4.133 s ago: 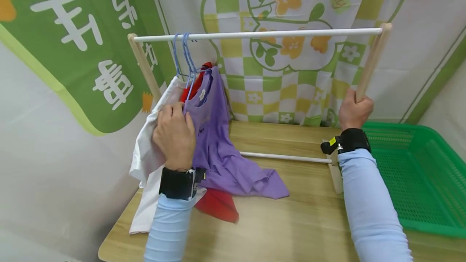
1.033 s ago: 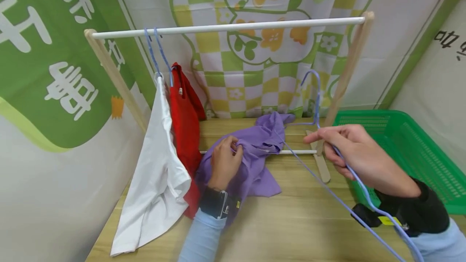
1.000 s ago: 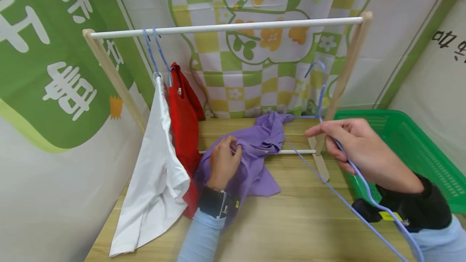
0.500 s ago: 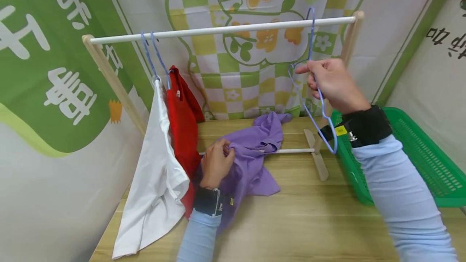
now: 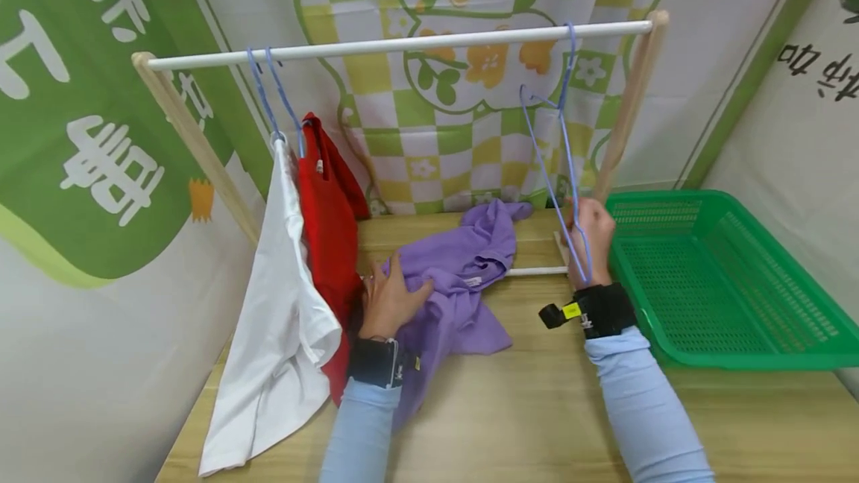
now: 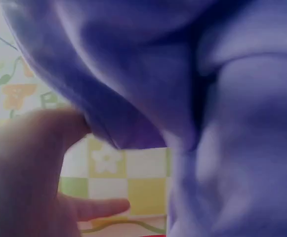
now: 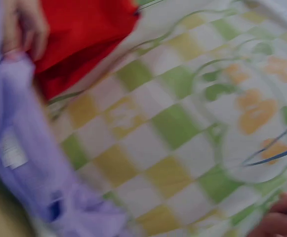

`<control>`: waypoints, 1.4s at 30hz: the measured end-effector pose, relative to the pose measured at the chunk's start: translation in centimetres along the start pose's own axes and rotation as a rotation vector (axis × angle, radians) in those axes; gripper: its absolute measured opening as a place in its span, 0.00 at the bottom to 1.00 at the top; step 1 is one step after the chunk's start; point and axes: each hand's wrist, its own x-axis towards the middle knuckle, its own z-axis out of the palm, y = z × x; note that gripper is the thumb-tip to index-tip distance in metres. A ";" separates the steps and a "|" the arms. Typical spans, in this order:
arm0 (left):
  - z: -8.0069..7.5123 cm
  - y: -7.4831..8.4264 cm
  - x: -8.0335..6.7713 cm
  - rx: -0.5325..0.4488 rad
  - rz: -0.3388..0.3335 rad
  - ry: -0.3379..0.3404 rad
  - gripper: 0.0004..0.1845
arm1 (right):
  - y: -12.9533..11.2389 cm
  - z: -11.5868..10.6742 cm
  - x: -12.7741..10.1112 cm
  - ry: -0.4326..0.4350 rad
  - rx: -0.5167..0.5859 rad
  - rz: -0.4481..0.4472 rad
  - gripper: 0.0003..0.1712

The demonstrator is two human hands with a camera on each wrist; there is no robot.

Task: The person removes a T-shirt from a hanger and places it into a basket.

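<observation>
In the head view a purple T-shirt (image 5: 446, 259) lies crumpled on the table, draped over the rack's lower bar (image 5: 537, 271). My left hand (image 5: 389, 304) is at its left side, thumb and fingers spread; the left wrist view shows my thumb (image 6: 76, 126) against the cloth and one finger straight. An empty blue wire hanger (image 5: 546, 170) hangs by its hook from the white top rail (image 5: 403, 44), near the right end. My right hand (image 5: 593, 237) is just behind the hanger's lower end in the head view, fingers loosely bent, partly hidden by the wire.
On the rail's left end hang a white garment (image 5: 275, 334) and a red garment (image 5: 332, 222) on blue hangers. A green basket (image 5: 738, 360) stands to the right. Wooden posts (image 5: 627, 106) hold up the rack's rail. A patterned curtain (image 5: 496, 140) is behind.
The purple T-shirt has come off its hanger onto the table. My right hand hooked that hanger on the rail, let go and dropped lower. My left fingers have spread from their pinch.
</observation>
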 end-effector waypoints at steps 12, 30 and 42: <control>1.9 -0.4 0.2 0.067 0.028 -0.264 0.60 | 11.0 4.0 -3.1 -1.100 -1.185 -0.084 0.86; 5.1 6.2 -4.0 -0.026 0.485 -0.268 0.35 | 8.7 -1.0 -8.7 -0.981 -1.017 -0.378 0.43; 3.0 17.9 -10.4 0.059 0.827 -0.172 0.26 | -3.6 -10.7 -11.5 -0.663 -1.172 -0.571 0.29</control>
